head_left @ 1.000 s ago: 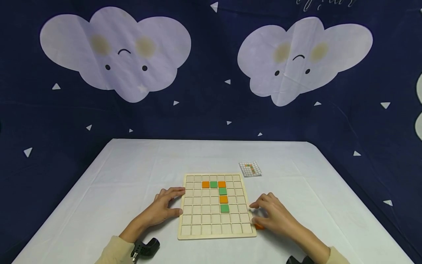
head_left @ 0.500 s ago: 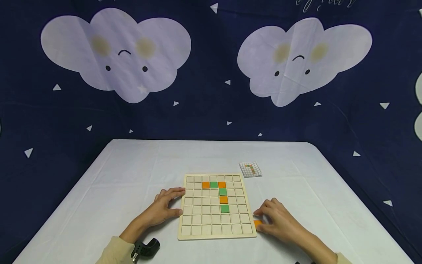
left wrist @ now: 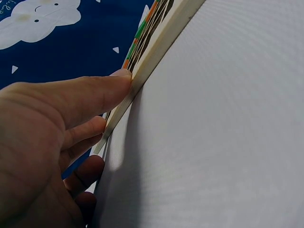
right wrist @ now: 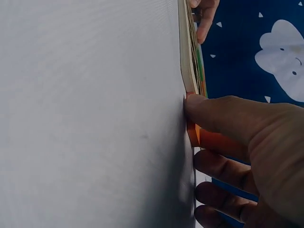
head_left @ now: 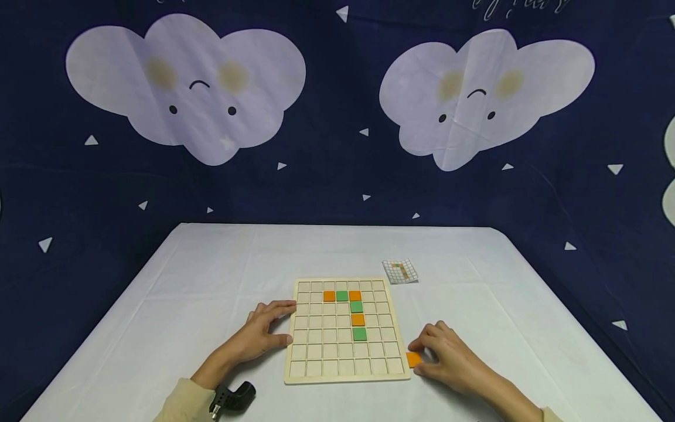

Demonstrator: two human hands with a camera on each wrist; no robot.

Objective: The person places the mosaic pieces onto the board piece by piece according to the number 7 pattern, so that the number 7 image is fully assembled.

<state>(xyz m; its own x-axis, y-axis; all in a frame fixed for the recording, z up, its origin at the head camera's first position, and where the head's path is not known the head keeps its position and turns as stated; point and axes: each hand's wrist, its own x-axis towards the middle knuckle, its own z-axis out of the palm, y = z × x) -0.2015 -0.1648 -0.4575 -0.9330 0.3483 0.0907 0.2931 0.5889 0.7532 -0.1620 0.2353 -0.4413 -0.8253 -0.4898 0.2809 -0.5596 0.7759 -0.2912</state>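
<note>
A pale wooden grid board lies on the table, with orange and green square tiles set in some of its cells. My left hand touches the board's left edge with its thumb and fingertips, the fingers fairly straight; in the left wrist view the thumb lies against the board's side. By the lower right corner of the board, my right hand pinches an orange square tile between thumb and forefinger. The right wrist view shows the thumb on the edge of this orange tile, beside the board.
A small card printed with a grid and a coloured pattern lies beyond the board's upper right corner. White cloth covers the table. A dark blue curtain with clouds hangs behind it. A black device sits at the left wrist.
My right hand has shifted a little to the right and nearer to me, so more of the orange tile shows. The left hand and the board have stayed put.
</note>
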